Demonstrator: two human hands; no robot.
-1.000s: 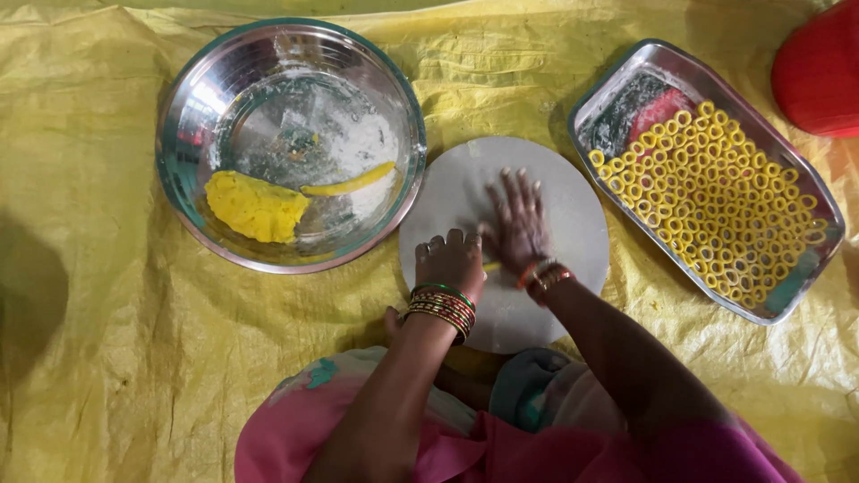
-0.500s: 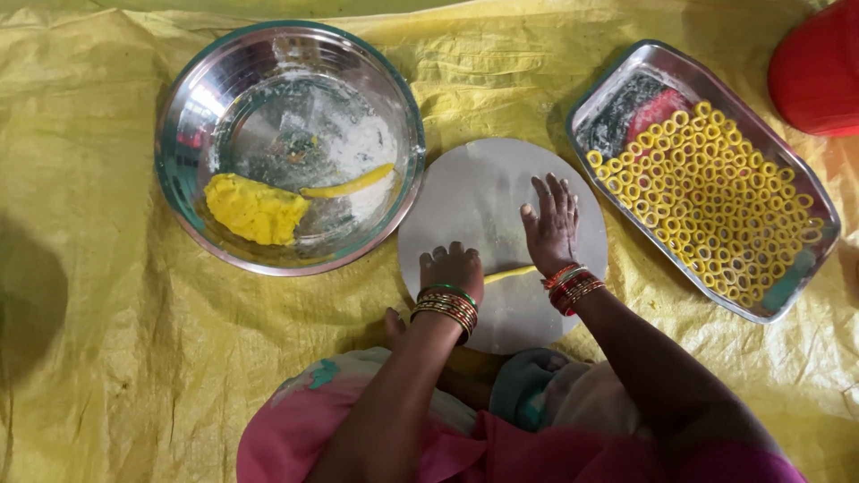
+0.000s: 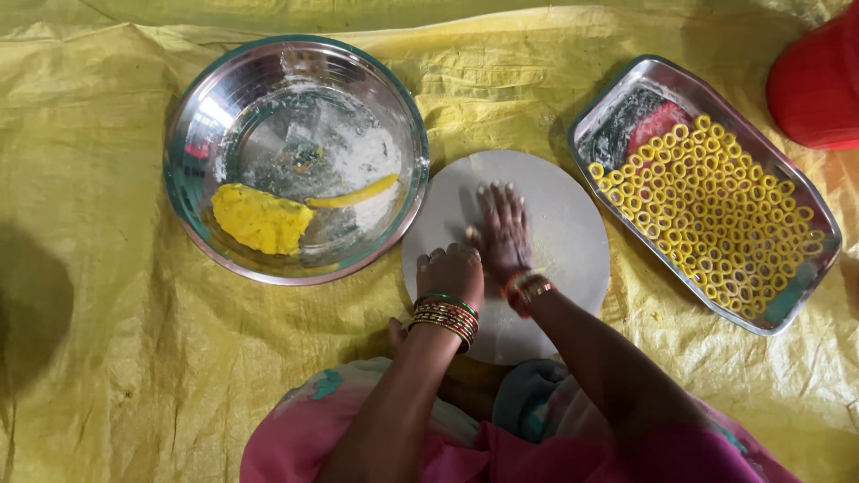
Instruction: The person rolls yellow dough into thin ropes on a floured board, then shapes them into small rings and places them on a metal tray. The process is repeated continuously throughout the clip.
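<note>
Two hands (image 3: 452, 273) (image 3: 501, 228) press one round board (image 3: 555, 224).

left: steel bowl (image 3: 295, 156) touches board (image 3: 555, 224) | right: ring tray (image 3: 707, 192) near, narrow gap

A steel bowl (image 3: 295, 159) is sitting on the yellow sheet (image 3: 89, 313), holding a lump of yellow dough (image 3: 259, 219) and a thin yellow dough strip (image 3: 353, 193) just right of the lump. Well to the right of the bowl, a steel tray (image 3: 810, 268) is holding many small yellow rings (image 3: 716, 210). Beyond the tray's far corner, a red container (image 3: 819, 80) is showing.
</note>
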